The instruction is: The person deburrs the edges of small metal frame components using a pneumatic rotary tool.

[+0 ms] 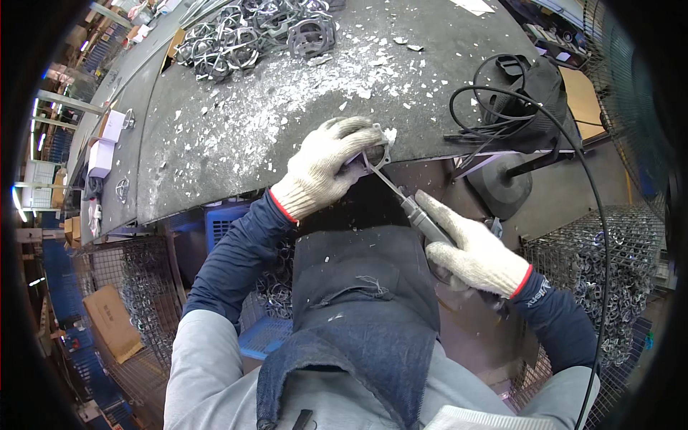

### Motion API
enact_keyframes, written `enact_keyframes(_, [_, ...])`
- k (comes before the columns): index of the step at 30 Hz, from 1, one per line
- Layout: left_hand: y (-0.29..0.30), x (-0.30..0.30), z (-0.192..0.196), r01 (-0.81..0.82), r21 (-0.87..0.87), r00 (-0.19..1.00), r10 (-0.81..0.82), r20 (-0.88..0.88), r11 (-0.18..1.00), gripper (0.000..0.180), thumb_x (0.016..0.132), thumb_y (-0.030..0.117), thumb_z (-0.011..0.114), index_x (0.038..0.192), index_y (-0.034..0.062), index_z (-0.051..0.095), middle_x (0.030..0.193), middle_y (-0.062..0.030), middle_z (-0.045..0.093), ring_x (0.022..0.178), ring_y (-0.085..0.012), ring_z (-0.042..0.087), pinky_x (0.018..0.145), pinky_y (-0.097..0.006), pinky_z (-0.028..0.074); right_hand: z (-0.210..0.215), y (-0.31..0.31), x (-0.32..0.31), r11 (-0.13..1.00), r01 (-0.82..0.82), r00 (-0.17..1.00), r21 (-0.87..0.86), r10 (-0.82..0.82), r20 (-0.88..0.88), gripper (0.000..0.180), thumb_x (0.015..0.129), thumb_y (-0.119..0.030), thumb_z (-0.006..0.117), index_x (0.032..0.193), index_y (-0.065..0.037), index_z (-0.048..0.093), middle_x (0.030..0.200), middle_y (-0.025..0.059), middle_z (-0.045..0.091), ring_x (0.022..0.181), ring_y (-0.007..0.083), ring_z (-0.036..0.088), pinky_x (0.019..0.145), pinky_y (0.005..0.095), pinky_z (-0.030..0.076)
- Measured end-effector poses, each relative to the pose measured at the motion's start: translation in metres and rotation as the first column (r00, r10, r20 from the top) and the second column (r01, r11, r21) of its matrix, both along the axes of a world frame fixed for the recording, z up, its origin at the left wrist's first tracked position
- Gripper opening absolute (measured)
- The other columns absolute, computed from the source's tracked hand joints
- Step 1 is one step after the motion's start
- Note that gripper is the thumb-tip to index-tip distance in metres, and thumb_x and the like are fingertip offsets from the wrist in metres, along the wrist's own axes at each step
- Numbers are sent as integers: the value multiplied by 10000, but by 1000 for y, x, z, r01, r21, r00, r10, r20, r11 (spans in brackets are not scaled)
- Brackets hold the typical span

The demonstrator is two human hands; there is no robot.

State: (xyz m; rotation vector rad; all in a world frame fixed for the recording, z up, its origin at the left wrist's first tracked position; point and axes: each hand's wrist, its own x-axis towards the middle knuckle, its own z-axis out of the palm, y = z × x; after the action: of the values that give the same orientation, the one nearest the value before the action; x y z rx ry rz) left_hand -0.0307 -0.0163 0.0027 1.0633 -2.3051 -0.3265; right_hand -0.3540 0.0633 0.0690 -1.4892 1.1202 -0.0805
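Observation:
My left hand [331,166], in a white knit glove, grips a small grey metal casting [378,153] at the front edge of the dark workbench [215,143]. My right hand [469,247], also gloved, is closed around the handle of a thin file-like tool [408,204]. The tool's slim tip reaches up into the casting. Both hands work just over the bench edge, above my denim apron [365,301].
A pile of several grey metal castings [251,36] lies at the far side of the bench, with white chips scattered between. A black cable [502,107] coils at the right. Wire baskets of parts stand at lower left [136,294] and right [609,272]. A blue crate [265,333] sits under the bench.

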Motion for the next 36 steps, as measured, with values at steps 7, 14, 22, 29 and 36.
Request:
enact_keyframes(7, [-7, 9, 16, 28, 93, 999, -31, 25, 995, 627, 862, 52, 876, 1475, 91, 749, 1491, -197, 748, 1395, -429, 703, 1170, -507, 577, -12, -34, -17, 433, -526, 800, -732, -41, -599, 792, 1045, -98, 706, 1768, -320, 469, 842, 105, 722, 753, 323, 772, 696, 487, 634])
enact_keyframes(14, [-38, 37, 36, 50, 190, 988, -76, 135, 981, 663, 890, 80, 763, 1548, 61, 685, 1648, -207, 640, 1462, -418, 664, 1233, -489, 528, -26, -30, 1, 659, -320, 898, -680, -18, -440, 804, 1037, -108, 685, 1790, -253, 443, 955, 190, 793, 829, 377, 807, 748, 522, 657])
enact_keyframes(22, [1, 3, -7, -470, -87, 873, 477, 102, 879, 649, 906, 257, 872, 1501, 56, 709, 1437, -217, 761, 1316, -433, 717, 1155, -534, 539, -13, -20, -10, 904, 14, 997, -427, -48, -67, 788, 995, -147, 694, 1752, -252, 503, 1372, 248, 796, 1109, 482, 805, 1027, 526, 643])
enact_keyframes(29, [-11, 42, 15, -198, 107, 976, 185, 117, 974, 657, 878, 114, 879, 1512, 67, 714, 1517, -199, 739, 1392, -425, 693, 1180, -518, 530, -12, -34, -1, 899, -44, 993, -435, -8, -118, 775, 1013, -135, 720, 1748, -272, 518, 1151, 243, 824, 1034, 451, 807, 940, 529, 646])
enact_keyframes(36, [-17, 50, 10, -125, 110, 977, 104, 185, 986, 703, 927, 239, 891, 1587, 154, 665, 1582, -166, 689, 1419, -414, 655, 1211, -549, 502, -14, -57, 12, 672, -429, 877, -604, 151, -456, 698, 1063, -154, 696, 1726, -310, 542, 864, 171, 744, 776, 373, 780, 708, 504, 632])
